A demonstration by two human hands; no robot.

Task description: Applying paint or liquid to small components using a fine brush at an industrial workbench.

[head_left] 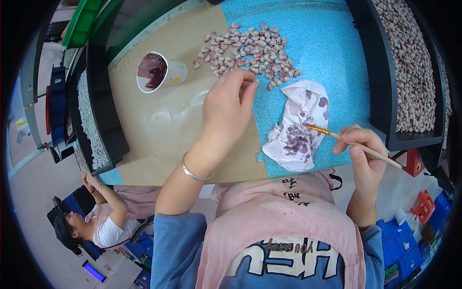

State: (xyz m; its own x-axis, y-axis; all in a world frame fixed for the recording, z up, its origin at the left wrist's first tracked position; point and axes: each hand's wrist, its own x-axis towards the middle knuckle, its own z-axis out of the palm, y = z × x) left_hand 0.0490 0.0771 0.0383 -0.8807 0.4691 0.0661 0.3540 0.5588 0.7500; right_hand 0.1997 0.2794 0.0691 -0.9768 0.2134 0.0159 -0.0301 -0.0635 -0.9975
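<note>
My left hand (228, 106) is closed in a pinch at the near edge of a loose pile of small rounded cream-and-purple pieces (250, 45). Between its thumb and forefinger a small pale piece (256, 82) just shows, mostly hidden by the fingers. My right hand (363, 151) grips a thin paintbrush (365, 150) by its pale wooden handle. The brush's tip touches, or is just over, a crumpled white cloth (296, 123) blotched with purple. To the left of the pile stands a white cup (175, 73) with purple paint coating its inside.
Brown sheeting (144, 139) and a blue mat (327, 43) cover the table. A black bin (392, 96) of similar pieces stands at the right. Another black bin (108, 120) with pale grey pieces is at the left. Beyond the table's left end sits another person (106, 216).
</note>
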